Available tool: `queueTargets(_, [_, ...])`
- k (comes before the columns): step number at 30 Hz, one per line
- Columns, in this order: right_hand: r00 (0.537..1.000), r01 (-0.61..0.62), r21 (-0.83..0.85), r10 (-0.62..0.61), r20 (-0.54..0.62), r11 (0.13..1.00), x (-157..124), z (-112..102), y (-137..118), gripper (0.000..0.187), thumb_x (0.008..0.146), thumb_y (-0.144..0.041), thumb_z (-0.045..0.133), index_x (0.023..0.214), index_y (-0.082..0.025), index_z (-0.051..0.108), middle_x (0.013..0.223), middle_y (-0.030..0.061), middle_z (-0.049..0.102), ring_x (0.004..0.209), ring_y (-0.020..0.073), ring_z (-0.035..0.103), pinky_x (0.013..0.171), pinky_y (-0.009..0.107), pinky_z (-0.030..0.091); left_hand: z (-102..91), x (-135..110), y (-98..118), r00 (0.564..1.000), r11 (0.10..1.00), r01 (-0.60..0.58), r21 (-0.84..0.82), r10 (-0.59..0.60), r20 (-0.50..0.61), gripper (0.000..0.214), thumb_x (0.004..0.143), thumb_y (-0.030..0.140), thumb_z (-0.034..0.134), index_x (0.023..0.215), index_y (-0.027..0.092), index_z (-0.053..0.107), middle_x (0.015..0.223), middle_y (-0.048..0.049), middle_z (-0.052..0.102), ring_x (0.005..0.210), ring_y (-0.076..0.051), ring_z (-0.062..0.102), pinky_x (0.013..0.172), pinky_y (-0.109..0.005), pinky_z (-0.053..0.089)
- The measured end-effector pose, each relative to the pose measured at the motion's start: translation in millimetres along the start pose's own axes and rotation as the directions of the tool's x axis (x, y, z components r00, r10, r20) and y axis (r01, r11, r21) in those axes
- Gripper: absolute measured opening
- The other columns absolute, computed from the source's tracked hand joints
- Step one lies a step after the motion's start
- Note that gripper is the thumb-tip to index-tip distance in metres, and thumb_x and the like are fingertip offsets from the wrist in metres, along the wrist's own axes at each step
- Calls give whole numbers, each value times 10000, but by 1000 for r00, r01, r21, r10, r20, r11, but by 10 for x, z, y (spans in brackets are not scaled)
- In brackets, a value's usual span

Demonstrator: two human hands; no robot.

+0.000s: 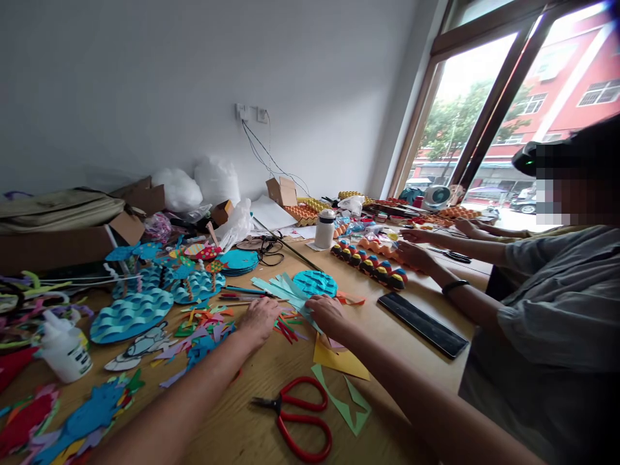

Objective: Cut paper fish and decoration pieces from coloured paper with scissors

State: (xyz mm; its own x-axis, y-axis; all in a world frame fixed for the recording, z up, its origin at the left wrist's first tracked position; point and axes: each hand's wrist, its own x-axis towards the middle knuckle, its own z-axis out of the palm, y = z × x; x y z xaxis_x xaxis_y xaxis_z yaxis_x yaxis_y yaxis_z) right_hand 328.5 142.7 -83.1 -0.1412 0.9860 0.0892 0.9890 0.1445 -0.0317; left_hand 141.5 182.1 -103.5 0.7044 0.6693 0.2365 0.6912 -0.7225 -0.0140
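My left hand (260, 319) rests low over the table among narrow coloured paper strips (287, 329), fingers loosely bent and apart, with nothing visible in them. My right hand (327, 312) has its fingers closed at the lower end of light-blue paper strips (283, 289); the fingertips are partly hidden. Just beyond it lies a round turquoise piece with wavy paper bands (316, 283). A yellow paper sheet (339, 360) is partly under my right forearm. Red-handled scissors (295, 413) lie open between my forearms, beside a green paper offcut (347, 402).
At left are a white glue bottle (65, 349), paper fish (90, 413) and finished wavy discs (132, 315). A white flask (325, 229), painted egg-carton strips (371, 266) and a dark tablet (421, 323) stand or lie right of centre. A co-worker (557, 284) works at right.
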Motion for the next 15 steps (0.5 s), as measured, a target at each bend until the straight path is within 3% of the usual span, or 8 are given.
queueTargets(9, [1000,12,-8,-11,22,1000,-69,12,-79,194,783,-210,468,866,-206,643,951,57,612,875,191,532,699,261,349,1,42,218,999,999,-41,-35,42,14,273,832,258,490,1093,187,529,1146,-76,548,990,-216,539,826,-439,442])
queueTargets(15, [999,22,7,-22,30,1000,-37,-11,-32,212,774,-145,449,869,-177,637,960,88,596,896,207,512,713,278,342,-70,-41,182,997,996,-30,-82,36,71,336,843,143,407,1097,307,555,1099,-34,610,1042,-191,489,882,-371,356])
